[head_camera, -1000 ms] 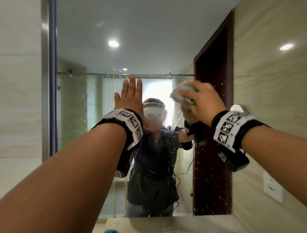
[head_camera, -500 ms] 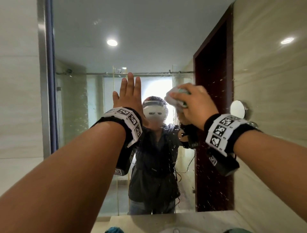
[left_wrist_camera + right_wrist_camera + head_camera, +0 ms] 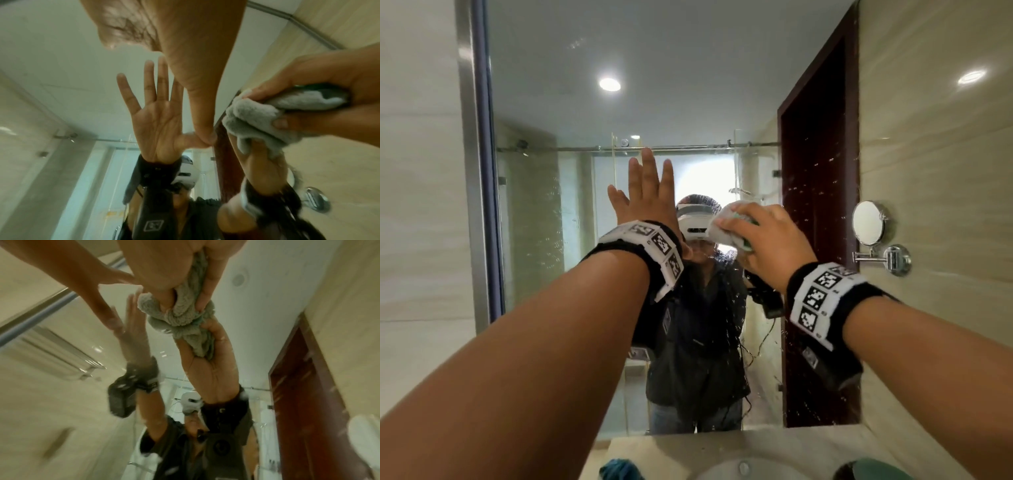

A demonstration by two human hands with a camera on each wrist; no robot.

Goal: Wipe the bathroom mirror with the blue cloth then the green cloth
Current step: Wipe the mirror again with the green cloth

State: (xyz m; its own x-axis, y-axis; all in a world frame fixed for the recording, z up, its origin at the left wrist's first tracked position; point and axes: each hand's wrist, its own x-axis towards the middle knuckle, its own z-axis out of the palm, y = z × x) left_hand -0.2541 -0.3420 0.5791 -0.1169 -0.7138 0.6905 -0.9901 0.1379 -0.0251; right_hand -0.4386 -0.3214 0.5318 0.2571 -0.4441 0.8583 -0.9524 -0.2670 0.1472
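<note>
The big bathroom mirror (image 3: 654, 85) fills the wall ahead, speckled with droplets on its right side. My left hand (image 3: 647, 195) lies flat against the glass, fingers straight and spread; its thumb (image 3: 197, 81) touches the mirror in the left wrist view. My right hand (image 3: 767, 240) grips a bunched pale green-grey cloth (image 3: 726, 229) and presses it on the glass just right of the left hand. The same cloth (image 3: 252, 120) (image 3: 185, 314) shows crumpled between fingers and thumb in both wrist views. A blue cloth (image 3: 618, 469) lies on the counter below.
A beige counter (image 3: 688, 445) with a white sink (image 3: 739, 469) runs under the mirror. A small round chrome mirror (image 3: 868, 222) sticks out from the tiled wall on the right. A teal object (image 3: 873, 471) sits at the bottom right edge.
My right hand has slid the cloth left and down across the glass, closer to the left hand. The left hand has stayed flat on the mirror. The view has tipped down, showing the sink.
</note>
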